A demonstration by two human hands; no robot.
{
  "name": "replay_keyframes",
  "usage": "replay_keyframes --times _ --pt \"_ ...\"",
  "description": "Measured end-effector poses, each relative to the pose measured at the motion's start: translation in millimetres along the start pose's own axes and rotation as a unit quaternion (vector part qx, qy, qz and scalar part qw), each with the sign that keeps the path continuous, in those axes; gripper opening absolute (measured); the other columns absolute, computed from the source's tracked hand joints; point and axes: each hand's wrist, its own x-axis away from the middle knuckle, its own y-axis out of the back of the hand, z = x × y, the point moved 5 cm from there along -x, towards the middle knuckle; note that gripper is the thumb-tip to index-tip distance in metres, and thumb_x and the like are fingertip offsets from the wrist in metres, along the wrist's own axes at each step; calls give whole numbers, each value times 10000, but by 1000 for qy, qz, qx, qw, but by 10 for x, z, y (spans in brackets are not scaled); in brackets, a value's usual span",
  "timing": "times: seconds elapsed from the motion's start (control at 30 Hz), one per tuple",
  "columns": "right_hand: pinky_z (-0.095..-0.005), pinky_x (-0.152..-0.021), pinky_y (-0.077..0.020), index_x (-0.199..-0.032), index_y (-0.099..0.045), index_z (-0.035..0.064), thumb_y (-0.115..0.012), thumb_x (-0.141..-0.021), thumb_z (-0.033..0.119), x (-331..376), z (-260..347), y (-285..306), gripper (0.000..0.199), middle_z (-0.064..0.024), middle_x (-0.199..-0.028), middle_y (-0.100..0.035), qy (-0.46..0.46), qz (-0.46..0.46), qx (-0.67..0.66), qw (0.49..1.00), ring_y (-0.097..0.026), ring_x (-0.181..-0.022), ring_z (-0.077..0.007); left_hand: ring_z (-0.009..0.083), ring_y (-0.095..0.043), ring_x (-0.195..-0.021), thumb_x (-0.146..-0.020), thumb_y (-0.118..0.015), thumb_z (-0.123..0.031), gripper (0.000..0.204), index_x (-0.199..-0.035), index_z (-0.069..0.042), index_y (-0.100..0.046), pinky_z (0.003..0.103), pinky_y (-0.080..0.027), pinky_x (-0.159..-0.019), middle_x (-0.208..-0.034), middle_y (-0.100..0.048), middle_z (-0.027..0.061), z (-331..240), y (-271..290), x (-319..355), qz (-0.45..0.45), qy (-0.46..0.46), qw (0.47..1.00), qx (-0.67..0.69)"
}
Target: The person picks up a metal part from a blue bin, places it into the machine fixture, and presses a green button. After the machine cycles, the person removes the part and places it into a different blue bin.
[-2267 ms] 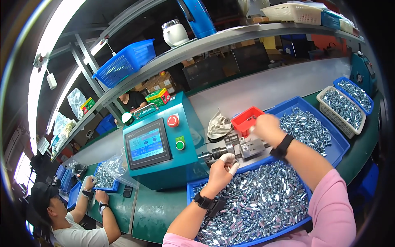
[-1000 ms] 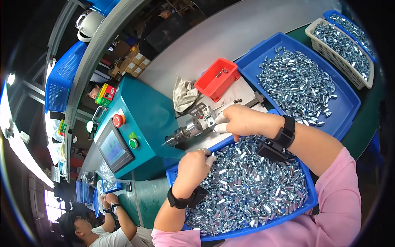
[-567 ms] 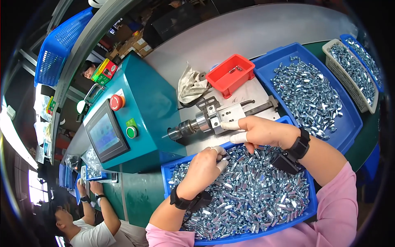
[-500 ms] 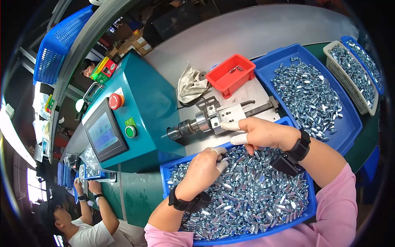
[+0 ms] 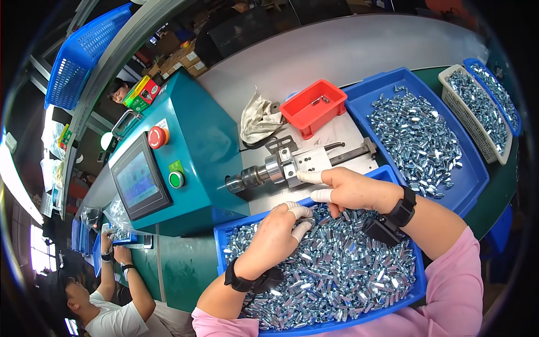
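Two Busy Hands Between a Tray of Shiny Bits and a Machine

Lots of small metal pieces (image 5: 348, 264) lie in a heap in the near blue tray (image 5: 420, 283), right in front of the person. It seems to sit there so the pieces are easy to reach, and its walls likely stop them from rolling away.

The left hand (image 5: 274, 233) is over the tray's far side. Its fingers curl toward the thumb, but I cannot tell if a piece is between them. The right hand (image 5: 359, 191) is at the steel clamp (image 5: 289, 167) on the teal machine (image 5: 208, 163). Its pointing finger and thumb are spread a bit apart, with the fingertip on or just beside the clamp; I cannot tell which. Maybe it reaches out this way to guide something small. White covers (image 5: 310, 177) wrap some fingertips, perhaps to save the skin from sharp edges.

More pieces lie in the far blue tray (image 5: 470, 168), past the right hand. A few sit in a little red bin (image 5: 328, 119), perhaps to keep them apart from the rest. A cloth (image 5: 260, 119) lies beside the bin, maybe handy for wiping. The green button (image 5: 177, 179) and red knob (image 5: 158, 137) face outward, probably so they are quick to press.
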Motion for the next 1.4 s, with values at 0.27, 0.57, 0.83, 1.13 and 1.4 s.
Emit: replay_keyframes --times 0.27,0.57,0.83,1.13,1.4 --pt "-236 -480 -445 -1320 -497 73 -575 -915 224 94 228 151 440 -47 -714 -600 12 -92 91 992 -552 -512 -94 136 -585 -777 -813 -664 -17 182 -992 -24 -630 246 -477 -675 -927 -601 60 283 255 53 -137 33 985 96" --pt "-356 -555 -501 -845 -672 -41 -642 -821 378 -201 528 259 421 -148 -695 -644 -58 -205 383 899 -635 -568 -265 80 -570 -793 -838 -659 -18 206 -1041 -21 -620 207 -477 -678 -966 -575 24 455 425 93 -299 17 925 232" --pt "-426 -625 -514 -704 -664 -25 -643 -764 390 -316 741 115 420 -209 -667 -634 76 -364 559 741 -634 -638 -360 76 -571 -789 -836 -663 -21 205 -1038 -25 -625 207 -479 -666 -962 -579 27 471 371 65 -299 -2 927 226" --pt "-421 -729 -534 -851 -694 9 -689 -750 409 565 62 1612 413 -190 -901 -677 -199 -477 527 674 -656 -856 -353 138 -589 -819 -812 -678 -24 201 -1010 -39 -651 257 -490 -713 -960 -603 49 413 398 53 -306 -10 939 155" --pt "-386 -757 -514 -1004 -646 -43 -666 -812 339 316 669 831 428 -200 -932 -673 50 -419 336 842 -658 -844 -339 274 -554 -885 -749 -710 -132 207 -952 -106 -680 387 -371 -834 -843 -630 68 -15 414 -175 -312 -115 931 -152"
